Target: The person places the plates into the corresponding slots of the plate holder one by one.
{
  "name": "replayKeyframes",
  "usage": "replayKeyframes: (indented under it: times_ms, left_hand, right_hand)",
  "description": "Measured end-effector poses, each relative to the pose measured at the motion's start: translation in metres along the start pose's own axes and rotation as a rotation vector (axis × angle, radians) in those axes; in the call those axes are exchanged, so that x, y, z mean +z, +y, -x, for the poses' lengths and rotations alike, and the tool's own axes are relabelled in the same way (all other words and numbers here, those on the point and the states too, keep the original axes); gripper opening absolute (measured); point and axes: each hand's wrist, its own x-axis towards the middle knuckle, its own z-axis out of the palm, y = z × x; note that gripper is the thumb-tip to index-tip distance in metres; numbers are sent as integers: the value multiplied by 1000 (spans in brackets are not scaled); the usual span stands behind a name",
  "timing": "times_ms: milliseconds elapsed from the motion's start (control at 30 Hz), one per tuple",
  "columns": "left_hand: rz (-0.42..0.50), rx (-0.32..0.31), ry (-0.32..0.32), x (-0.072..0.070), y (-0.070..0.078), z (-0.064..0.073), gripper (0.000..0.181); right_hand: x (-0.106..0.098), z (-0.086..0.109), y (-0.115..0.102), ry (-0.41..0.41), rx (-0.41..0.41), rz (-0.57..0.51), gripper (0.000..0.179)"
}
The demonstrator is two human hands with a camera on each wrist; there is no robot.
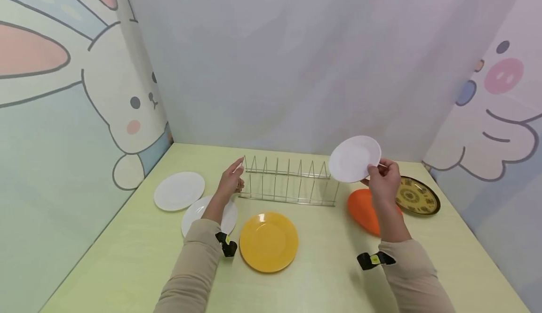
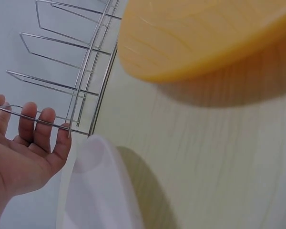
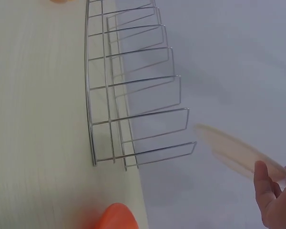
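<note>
My left hand grips the left end of a wire dish rack; in the left wrist view its fingers curl round the end wire. My right hand pinches a small white plate by its edge, thumb on its face, raised and tilted near the rack's right end. In the right wrist view that white plate hangs apart from the rack's last wire loop. No plate stands in the rack's slots.
A yellow plate lies in front of the rack. Two white plates lie at the left, one partly behind my left forearm. At the right are an orange plate, partly hidden by my right arm, and a patterned dark-rimmed plate. A grey curtain hangs behind.
</note>
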Motion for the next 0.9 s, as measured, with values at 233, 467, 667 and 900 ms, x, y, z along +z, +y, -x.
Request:
replayKeyframes:
  times_ms: [233,467,667,900]
  left_hand:
    - [5,0,-27,0,8,2,46]
    - [-3,-14,-13,-2,1,0,47]
    - [-8,-18,-5,-1,2,1,46]
    - [-12,-29,-4,-1,2,1,46]
  right_hand:
    - [13,5,7,-31,-53,168,28]
    - [21,15,19,-82,-125,224,32]
    - [27,24,31,-118,-210,270,30]
    - [31,30,51,-149,-302,389,27]
